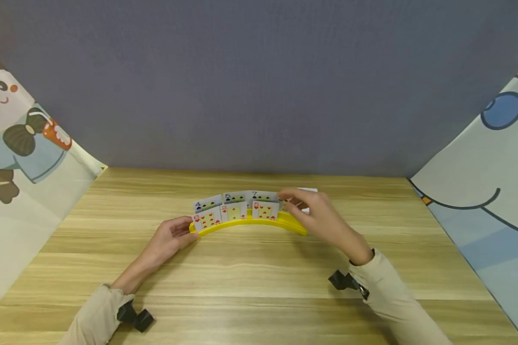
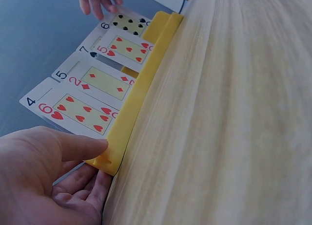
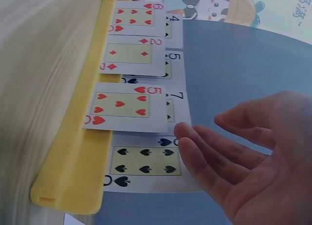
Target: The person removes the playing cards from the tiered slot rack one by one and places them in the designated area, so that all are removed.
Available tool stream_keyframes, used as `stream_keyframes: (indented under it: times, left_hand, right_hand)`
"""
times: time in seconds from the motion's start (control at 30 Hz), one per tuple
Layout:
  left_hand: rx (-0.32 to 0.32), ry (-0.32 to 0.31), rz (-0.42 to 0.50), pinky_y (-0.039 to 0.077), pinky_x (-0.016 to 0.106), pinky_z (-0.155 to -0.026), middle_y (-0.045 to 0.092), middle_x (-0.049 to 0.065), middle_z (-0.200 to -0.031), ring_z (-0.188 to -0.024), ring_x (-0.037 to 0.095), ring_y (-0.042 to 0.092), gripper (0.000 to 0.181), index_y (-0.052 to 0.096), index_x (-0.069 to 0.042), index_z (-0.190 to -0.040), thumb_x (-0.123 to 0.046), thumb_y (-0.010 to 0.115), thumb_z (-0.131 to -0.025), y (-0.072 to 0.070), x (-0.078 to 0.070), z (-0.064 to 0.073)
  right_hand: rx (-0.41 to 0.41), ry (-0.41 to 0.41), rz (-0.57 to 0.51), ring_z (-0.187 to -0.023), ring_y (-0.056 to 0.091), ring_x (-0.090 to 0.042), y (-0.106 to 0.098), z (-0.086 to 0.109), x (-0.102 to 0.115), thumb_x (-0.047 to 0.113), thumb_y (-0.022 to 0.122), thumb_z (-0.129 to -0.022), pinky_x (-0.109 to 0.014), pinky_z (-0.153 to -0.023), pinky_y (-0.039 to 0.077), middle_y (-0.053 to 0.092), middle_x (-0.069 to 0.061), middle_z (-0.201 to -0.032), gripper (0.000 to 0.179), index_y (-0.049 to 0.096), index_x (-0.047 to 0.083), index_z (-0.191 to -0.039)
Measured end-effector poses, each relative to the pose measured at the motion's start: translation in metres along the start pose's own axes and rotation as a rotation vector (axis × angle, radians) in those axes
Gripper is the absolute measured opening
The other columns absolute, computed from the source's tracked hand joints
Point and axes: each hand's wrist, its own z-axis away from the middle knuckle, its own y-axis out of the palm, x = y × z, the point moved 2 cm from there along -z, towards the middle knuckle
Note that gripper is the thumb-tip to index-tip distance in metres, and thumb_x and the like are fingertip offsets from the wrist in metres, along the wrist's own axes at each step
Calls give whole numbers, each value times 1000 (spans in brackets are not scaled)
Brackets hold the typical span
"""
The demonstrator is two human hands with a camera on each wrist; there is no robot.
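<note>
A curved yellow card holder (image 1: 287, 221) bears two rows of playing cards. Its front row shows a six of hearts (image 3: 134, 20), a two of diamonds (image 3: 131, 57) and a five of hearts (image 3: 124, 108). Behind them stand a four, a five and a seven of spades, partly covered, plus a six of spades (image 3: 146, 162) at the right end. My left hand (image 1: 170, 238) grips the holder's left end, thumb on the front and fingers behind and below. My right hand (image 1: 317, 211) is at the six of spades, fingertips by its top edge, thumb and fingers apart.
A white card-like piece (image 1: 308, 190) shows behind my right hand, partly hidden by it. The wooden table (image 1: 241, 282) meets a grey-blue panel (image 1: 259, 86) at the back. Cartoon-printed panels (image 1: 17, 120) stand at both sides.
</note>
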Motion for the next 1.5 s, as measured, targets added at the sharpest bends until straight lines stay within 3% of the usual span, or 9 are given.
stream_keyframes:
  times: [0.2, 0.33, 0.5, 0.7, 0.97, 1.13, 1.23, 1.43, 1.5]
  left_hand:
    - [6, 2, 9, 52, 24, -95, 59, 29, -129, -119, 39, 59, 42, 58, 10, -129, 1, 69, -89, 0, 1, 0]
    - [6, 7, 13, 53, 24, -95, 59, 29, -129, -119, 39, 59, 42, 58, 10, -128, 2, 70, -89, 1, 1, -1]
    - [10, 10, 11, 52, 24, -95, 59, 29, -129, -119, 40, 59, 42, 57, 10, -129, 2, 70, -89, 0, 0, -1]
    - [12, 7, 13, 52, 24, -95, 58, 29, -130, -120, 40, 58, 43, 57, 10, -129, 2, 69, -89, 0, -1, 0]
    - [11, 6, 22, 53, 24, -95, 59, 29, -129, -120, 40, 58, 42, 57, 10, -129, 2, 69, -89, 0, 1, 0]
    - [11, 1, 15, 52, 25, -96, 58, 29, -130, -121, 40, 58, 43, 57, 10, -129, 2, 69, -89, -1, 0, 1]
    - [9, 3, 16, 52, 25, -96, 58, 29, -130, -120, 40, 58, 43, 57, 10, -129, 2, 69, -89, -1, 0, 1]
    - [8, 12, 16, 53, 24, -94, 59, 30, -129, -120, 40, 59, 43, 56, 11, -129, 2, 69, -90, -1, 2, -1]
    - [7, 9, 12, 53, 24, -94, 59, 30, -129, -120, 40, 58, 42, 57, 11, -129, 2, 69, -90, 0, 2, -1]
  right_hand:
    - [31, 11, 49, -85, 68, -14, 10, 0, -4, 6, 62, -98, -33, -74, 59, 71, -8, -116, 28, 67, 4, -125]
    - [30, -47, 143, -77, 62, -9, 18, 1, -5, 4, 62, -96, -29, -65, 55, 71, -7, -109, 29, 66, 3, -125]
    - [-2, -119, 229, -82, 62, -11, 25, 1, -5, 2, 67, -92, -28, -69, 56, 67, -6, -111, 26, 67, 3, -118]
    - [-7, -120, 268, -86, 60, -13, 32, 1, -6, -3, 69, -89, -27, -71, 56, 62, -2, -105, 19, 67, 7, -106]
    - [-6, -106, 269, -84, 58, -12, 34, 1, -8, -3, 67, -90, -26, -68, 53, 63, -5, -105, 22, 74, 6, -109]
    - [24, -105, 291, -97, 62, -17, 38, 0, -12, -3, 65, -91, -29, -79, 56, 68, -7, -111, 27, 74, 7, -114]
    - [57, -78, 283, -89, 62, -19, 42, 0, -15, -4, 63, -91, -31, -74, 56, 69, -10, -118, 31, 71, 5, -120]
    - [114, -16, 274, -117, 62, -28, 49, 0, -20, 2, 66, -92, -42, -101, 51, 67, -11, -127, 32, 69, 5, -124]
    - [115, -11, 266, -119, 61, -29, 50, 1, -20, 2, 67, -92, -43, -102, 50, 67, -11, -126, 31, 69, 5, -123]
